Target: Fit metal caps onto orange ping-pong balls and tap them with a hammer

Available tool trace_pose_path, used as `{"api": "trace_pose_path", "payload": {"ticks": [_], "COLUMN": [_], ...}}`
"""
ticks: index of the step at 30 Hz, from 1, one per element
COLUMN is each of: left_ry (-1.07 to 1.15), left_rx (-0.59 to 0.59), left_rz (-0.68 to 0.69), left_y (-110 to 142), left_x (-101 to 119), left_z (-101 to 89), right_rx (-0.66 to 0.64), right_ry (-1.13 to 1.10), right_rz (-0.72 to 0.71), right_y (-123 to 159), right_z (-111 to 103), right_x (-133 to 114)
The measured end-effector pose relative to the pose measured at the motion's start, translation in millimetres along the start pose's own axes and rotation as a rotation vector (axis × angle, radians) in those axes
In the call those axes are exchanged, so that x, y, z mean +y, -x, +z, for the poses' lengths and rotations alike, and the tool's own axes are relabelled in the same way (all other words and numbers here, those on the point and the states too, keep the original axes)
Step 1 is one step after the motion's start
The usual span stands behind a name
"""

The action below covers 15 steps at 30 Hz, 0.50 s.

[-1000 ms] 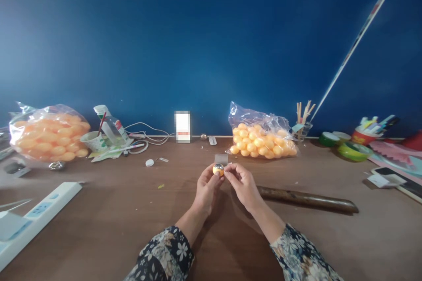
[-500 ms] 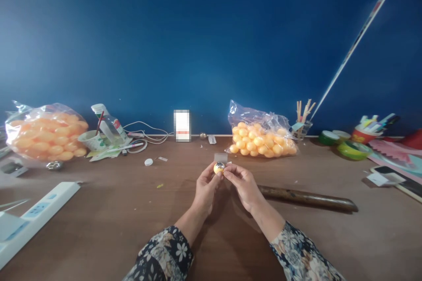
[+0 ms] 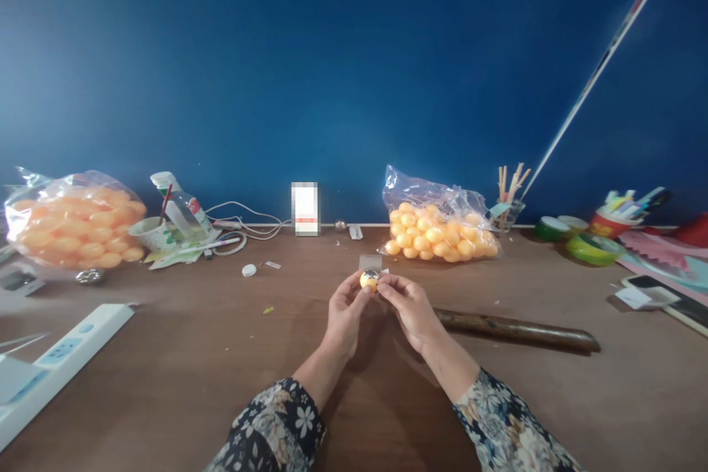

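Between my hands is a small orange-yellow ball (image 3: 366, 282) whose top is silver and shiny. My left hand (image 3: 344, 313) is closed, with thumb and fingers gripping the ball from the left. My right hand (image 3: 409, 310) is closed too, its thumb and fingertips pinched at the ball's right side. Whether a small piece is held in that pinch is hidden. Just behind the ball, a small translucent square (image 3: 370, 262) lies on the table. A dark brown curved stick (image 3: 520, 330) rests to the right, its left end behind my right wrist.
Clear bags of orange balls stand at left (image 3: 77, 228) and right (image 3: 439, 232). A white power strip (image 3: 71, 354) lies front left. Along the blue partition (image 3: 332, 74) are a tilted plastic bottle (image 3: 185, 206), a cup of sticks (image 3: 507, 214), tape rolls (image 3: 594, 251) and a pen cup (image 3: 613, 223).
The ball has shifted and turned slightly between my fingers, with the silver part now more toward the upper right. My view has tilted a little. Both hands keep their hold.
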<state>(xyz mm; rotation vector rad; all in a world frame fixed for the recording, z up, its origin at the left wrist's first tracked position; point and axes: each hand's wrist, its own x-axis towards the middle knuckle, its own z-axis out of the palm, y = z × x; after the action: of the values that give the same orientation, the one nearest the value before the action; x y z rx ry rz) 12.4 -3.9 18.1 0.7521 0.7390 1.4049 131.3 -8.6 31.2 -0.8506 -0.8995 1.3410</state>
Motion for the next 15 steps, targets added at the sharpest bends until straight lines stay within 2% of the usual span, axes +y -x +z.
{"api": "trace_pose_path", "payload": {"ticks": [15], "left_ry": [-0.055], "left_rx": [0.006], "left_rz": [-0.003], "left_y": [0.5], "left_x": [1.7], "left_z": [1.0], "right_rx": [0.03], "right_ry": [-0.01], "right_rz": [0.044], "right_y": [0.4], "right_z": [1.5], "right_x": [-0.9]}}
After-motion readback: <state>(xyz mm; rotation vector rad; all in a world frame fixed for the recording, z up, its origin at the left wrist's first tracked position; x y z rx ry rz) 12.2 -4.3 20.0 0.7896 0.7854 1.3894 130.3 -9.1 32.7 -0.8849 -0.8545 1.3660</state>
